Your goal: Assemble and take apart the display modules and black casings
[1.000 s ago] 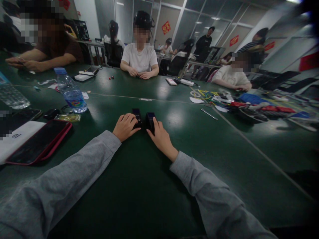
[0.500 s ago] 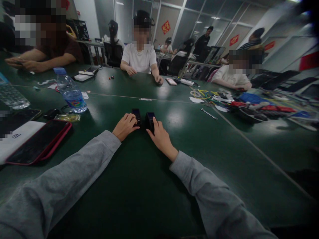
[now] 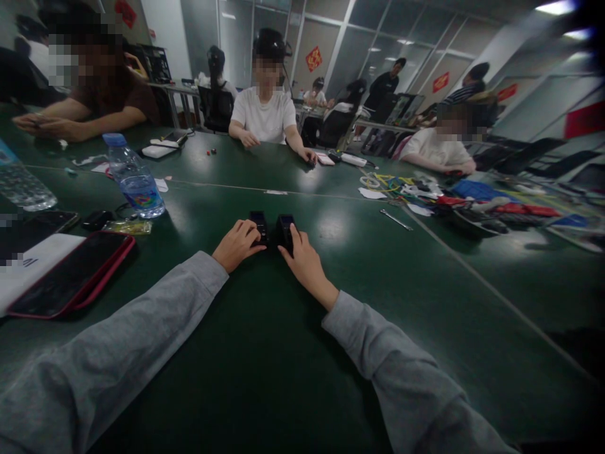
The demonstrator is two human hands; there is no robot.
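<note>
Since a second ago, the opposite person's hand (image 3: 309, 156) has reached outward. Nearest, the left hand (image 3: 234, 244) has its grip half-curled over the left black device (image 3: 258, 221), the right hand (image 3: 305, 257) likewise round the right black device (image 3: 285, 222); both sit on the desk (image 3: 265, 353), just apart. Rightward lies a wrench (image 3: 396, 219).

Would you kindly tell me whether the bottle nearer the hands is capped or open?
Capped: the blue cap sits on the neck of the bottle. How tightly it is screwed on, I cannot tell.
</note>
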